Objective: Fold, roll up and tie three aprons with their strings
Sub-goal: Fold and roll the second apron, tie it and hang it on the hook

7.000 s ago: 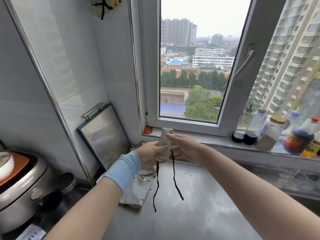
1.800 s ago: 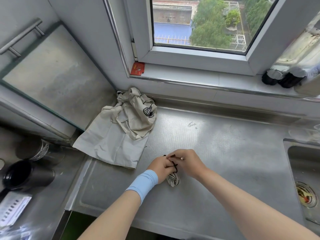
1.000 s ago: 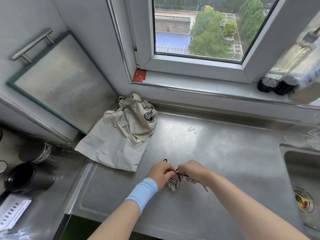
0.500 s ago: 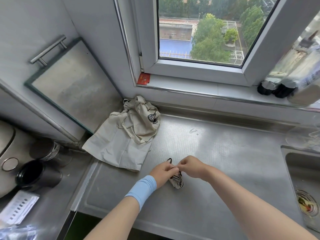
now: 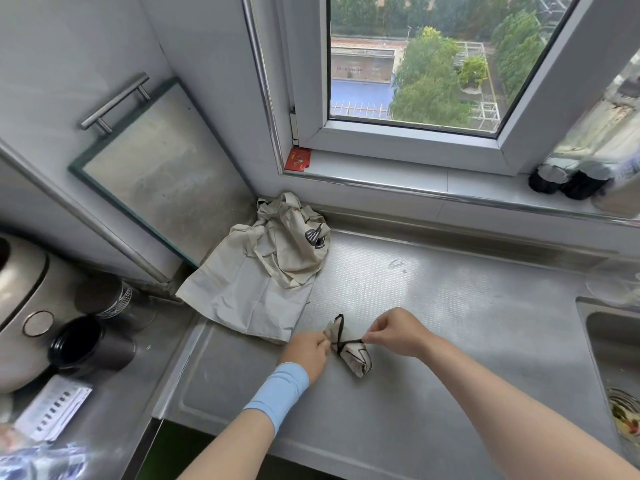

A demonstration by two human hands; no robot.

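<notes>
Head camera, looking down: the rolled apron (image 5: 349,353) lies on the steel worktop (image 5: 450,313), squarely between the two hands. The left hand (image 5: 306,351) has its grip pinched narrow on one end of the black string (image 5: 341,336) at the roll's left side, while the right hand (image 5: 394,332) pinches the other end just right of the roll, the cord drawn taut between finger and thumb. The string crosses over the middle of the bundle, and a small loop stands up on the far side of the left grip. Whether the crossing is a finished knot or only a first half-hitch is hard to tell at this size. Beyond the left grip and well apart from it, the loose aprons (image 5: 263,268) lie heaped in the corner under the window sill (image 5: 433,188), so most of the task seems to be ahead. The risk from here is in the tightening: uneven pull from the two sides could drag the light roll sideways or let the string slide off its tapered end, and the bundle would then spring open. Slack released too early would loosen the crossing in the same way. A short string end could also slip out of the pinch.
</notes>
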